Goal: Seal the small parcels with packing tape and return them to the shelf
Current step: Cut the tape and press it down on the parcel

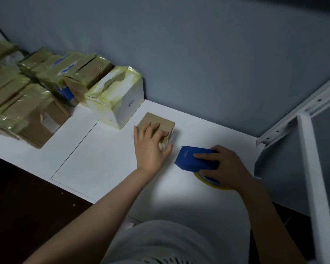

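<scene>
A small brown cardboard parcel (165, 124) lies on the white shelf board (107, 161). My left hand (151, 147) rests on top of it, fingers spread over the lid and thumb wrapped round its near right corner, where some tape shows. Just right of it my right hand (227, 168) grips a blue tape dispenser (191, 159) lying on the board, with the yellowish tape roll (208, 182) showing under my palm. The dispenser's toothed end points toward the parcel, a short gap away.
A white box (120, 98) wrapped in yellowish tape stands just left of the parcel. Several more taped brown parcels (32, 103) are stacked along the left by the grey wall. A white metal shelf post (312, 178) and bracket rise on the right.
</scene>
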